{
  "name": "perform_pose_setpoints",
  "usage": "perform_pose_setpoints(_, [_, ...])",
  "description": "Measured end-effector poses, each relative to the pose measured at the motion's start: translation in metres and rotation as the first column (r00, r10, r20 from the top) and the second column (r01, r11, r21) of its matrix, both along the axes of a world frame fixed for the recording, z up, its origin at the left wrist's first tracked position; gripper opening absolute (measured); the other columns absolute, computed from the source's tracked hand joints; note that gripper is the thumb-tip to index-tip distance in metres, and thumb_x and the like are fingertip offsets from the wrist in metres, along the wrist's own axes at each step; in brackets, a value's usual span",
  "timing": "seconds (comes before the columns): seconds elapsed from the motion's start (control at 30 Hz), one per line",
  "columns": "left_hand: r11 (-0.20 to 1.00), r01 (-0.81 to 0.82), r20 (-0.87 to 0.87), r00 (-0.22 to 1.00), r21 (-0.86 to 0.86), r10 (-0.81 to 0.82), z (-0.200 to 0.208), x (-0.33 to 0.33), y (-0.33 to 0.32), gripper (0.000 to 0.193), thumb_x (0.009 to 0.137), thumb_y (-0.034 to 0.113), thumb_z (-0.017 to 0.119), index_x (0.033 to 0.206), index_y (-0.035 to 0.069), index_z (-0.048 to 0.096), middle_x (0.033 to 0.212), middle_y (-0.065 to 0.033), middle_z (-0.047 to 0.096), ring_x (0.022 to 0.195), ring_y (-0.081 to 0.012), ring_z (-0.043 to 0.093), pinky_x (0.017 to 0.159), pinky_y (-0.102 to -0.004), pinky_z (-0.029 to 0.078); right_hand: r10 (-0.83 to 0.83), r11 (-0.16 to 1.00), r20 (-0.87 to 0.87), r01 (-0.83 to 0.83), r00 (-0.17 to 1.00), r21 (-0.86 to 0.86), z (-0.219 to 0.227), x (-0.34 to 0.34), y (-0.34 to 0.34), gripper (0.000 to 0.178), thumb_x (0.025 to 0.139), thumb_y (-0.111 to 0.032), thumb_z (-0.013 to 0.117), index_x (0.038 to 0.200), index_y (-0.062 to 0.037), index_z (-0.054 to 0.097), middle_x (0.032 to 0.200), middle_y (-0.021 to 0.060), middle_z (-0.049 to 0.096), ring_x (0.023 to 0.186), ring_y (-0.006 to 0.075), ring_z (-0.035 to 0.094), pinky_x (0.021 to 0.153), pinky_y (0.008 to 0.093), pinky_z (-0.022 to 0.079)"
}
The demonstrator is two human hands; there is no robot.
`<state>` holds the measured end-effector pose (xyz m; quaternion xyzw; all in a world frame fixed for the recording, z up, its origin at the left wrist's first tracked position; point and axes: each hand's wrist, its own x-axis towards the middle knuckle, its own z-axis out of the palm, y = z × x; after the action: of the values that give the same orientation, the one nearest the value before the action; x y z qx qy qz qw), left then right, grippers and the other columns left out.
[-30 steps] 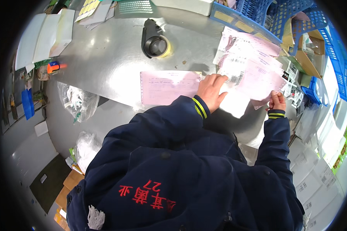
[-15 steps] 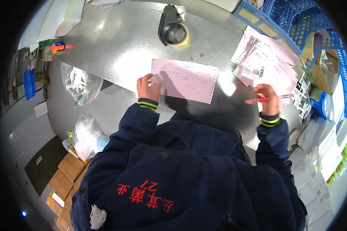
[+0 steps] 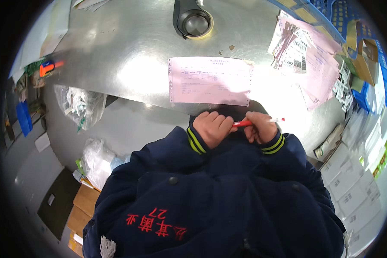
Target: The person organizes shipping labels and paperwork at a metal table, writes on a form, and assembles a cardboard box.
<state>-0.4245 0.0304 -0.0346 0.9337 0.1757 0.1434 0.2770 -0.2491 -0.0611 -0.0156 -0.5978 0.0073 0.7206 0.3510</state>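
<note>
Close in front of my body, at the table's near edge, both hands meet on a red pen [image 3: 244,123]. My right hand [image 3: 264,127] is closed round the pen's middle, and its clear end sticks out to the right. Curled fingers of my left hand [image 3: 213,129] close on the pen's red end; the tip is hidden inside them. Just beyond the hands a pink printed form [image 3: 210,81] lies flat on the metal table [image 3: 129,43], touched by neither hand.
A black tape dispenser [image 3: 185,26] stands at the far middle. Pink sheets and labels [image 3: 320,73] are piled at the right, beside blue crates [image 3: 327,17] and a cardboard box [image 3: 367,60]. A clear plastic bag [image 3: 81,107] hangs at the left; brown cartons [image 3: 85,200] stand lower left.
My left hand has let go of the pink form and moved right, toward my body. My right hand has brought the pen left from beside the paper pile, and the hands now meet on it.
</note>
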Motion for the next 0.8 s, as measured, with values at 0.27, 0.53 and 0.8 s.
perform_pose_setpoints(0.27, [0.725, -0.006, -0.181, 0.970, -0.689, -0.164, 0.014, -0.067, 0.025, 0.020, 0.089, 0.021, 0.049, 0.076, 0.006, 0.052, 0.061, -0.0104, 0.052, 0.057, -0.0265, 0.055, 0.052, -0.0336, 0.042, -0.201, 0.892, 0.075, 0.151, 0.977, 0.427, -0.002, -0.012, -0.017, 0.038, 0.090, -0.027, 0.039, 0.066, -0.0021, 0.053, 0.048, 0.0051, 0.046, 0.037, 0.0118, 0.042, 0.036, 0.0226, 0.035])
perform_pose_setpoints(0.53, [0.554, -0.159, -0.253, 0.963, -0.817, -0.097, -0.016, -0.102, 0.055, 0.024, 0.093, 0.018, 0.042, 0.081, 0.001, 0.054, 0.069, -0.0096, 0.055, 0.063, -0.0235, 0.055, 0.060, -0.0304, 0.043, -0.572, 0.798, 0.194, 0.488, 0.797, 0.353, -0.007, 0.022, -0.034, 0.029, 0.090, -0.024, 0.046, 0.096, 0.0023, 0.057, 0.069, 0.0068, 0.055, 0.059, 0.0155, 0.051, 0.060, 0.0256, 0.044])
perform_pose_setpoints(0.8, [0.432, -0.194, -0.213, 0.977, -0.881, 0.004, -0.024, -0.084, 0.039, 0.020, 0.093, 0.020, 0.044, 0.094, 0.004, 0.055, 0.072, -0.0103, 0.056, 0.071, -0.0272, 0.055, 0.068, -0.0325, 0.044, -0.438, 0.881, 0.082, 0.409, 0.895, 0.237, -0.043, -0.036, -0.019, 0.018, 0.085, -0.007, 0.055, 0.101, -0.0019, 0.059, 0.083, 0.0069, 0.063, 0.071, 0.0117, 0.058, 0.061, 0.0210, 0.045])
